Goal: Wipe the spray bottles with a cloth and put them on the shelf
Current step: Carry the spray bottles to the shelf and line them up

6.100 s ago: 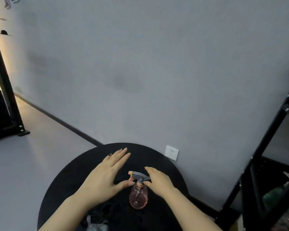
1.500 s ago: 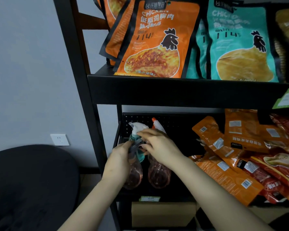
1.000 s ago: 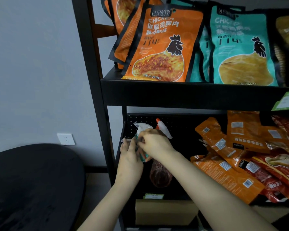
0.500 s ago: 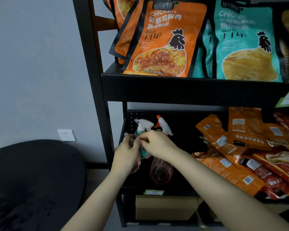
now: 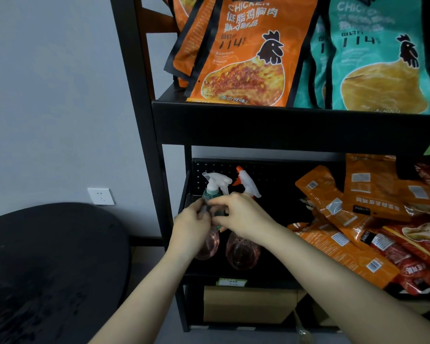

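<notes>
Both hands are working at the left end of the black shelf's lower tier. The left hand is curling its fingers around the neck of a pink spray bottle, whose round body is showing below the palm and appears to be sitting on the tier. The right hand is pinching thumb and fingertips together at the same bottle's grey trigger head (mostly hidden by the fingers, so the exact contact cannot be told). Just beside it, to the right, a second pink spray bottle with a white and orange sprayer is standing upright. Behind the pair, a teal bottle with a white sprayer is standing against the perforated back panel. Orange snack packets are lying heaped on the tier's right part, well apart from the bottles. Orange and teal chicken pouches are standing on the tier above. A black round table is sitting at lower left
</notes>
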Available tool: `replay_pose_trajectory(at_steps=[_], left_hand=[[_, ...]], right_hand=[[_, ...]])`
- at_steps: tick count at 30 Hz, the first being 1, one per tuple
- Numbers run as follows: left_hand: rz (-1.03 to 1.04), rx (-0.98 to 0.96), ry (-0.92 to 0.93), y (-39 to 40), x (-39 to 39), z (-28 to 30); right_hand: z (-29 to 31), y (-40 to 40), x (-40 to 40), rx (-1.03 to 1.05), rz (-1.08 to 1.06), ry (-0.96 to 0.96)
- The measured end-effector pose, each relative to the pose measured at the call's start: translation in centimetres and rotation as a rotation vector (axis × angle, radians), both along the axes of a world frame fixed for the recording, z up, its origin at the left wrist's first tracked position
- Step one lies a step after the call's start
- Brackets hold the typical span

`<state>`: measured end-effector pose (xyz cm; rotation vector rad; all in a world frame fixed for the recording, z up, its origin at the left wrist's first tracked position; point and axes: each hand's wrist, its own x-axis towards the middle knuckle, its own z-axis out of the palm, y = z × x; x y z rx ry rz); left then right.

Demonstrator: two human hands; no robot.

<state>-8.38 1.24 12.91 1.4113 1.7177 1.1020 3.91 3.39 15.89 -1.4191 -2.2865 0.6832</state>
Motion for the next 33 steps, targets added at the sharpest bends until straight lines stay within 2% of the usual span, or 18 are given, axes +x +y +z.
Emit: replay_pose_trajectory(at_steps=[3,8,15,19,24,28,33], left_hand=[[-0.020,0.028,0.057,-0.1,0.1,0.0],[-0.011,0.070,0.095,-0.2,0.2,-0.4],[-0.002,0.039,0.076,-0.5,0.8,-0.1],[-0.049,0.063,0.235,-0.6,0.9,0.0],[-0.082,0.160,0.396,-0.3,0.7,0.5],[-0.050,0.081,0.389,0.0,0.4,0.1],[-0.014,0.083,0.423,0.0,0.2,-0.4]], right_hand=[[-0.1,0.1,0.4,0.018,0.001,-0.080],[-0.7,0.4,1.6,0.045,-0.031,-0.099],[-0.8,0.4,5.0,0.047,-0.095,-0.135],[-1.4,0.5,6.7,0.038,-0.166,-0.163],[-2.8,0.9,8.2,-0.015,-0.238,-0.112],[-3.7,0.8,8.2,-0.040,-0.257,-0.028],[-4.0,0.9,7.6,0.018,-0.252,-0.034]])
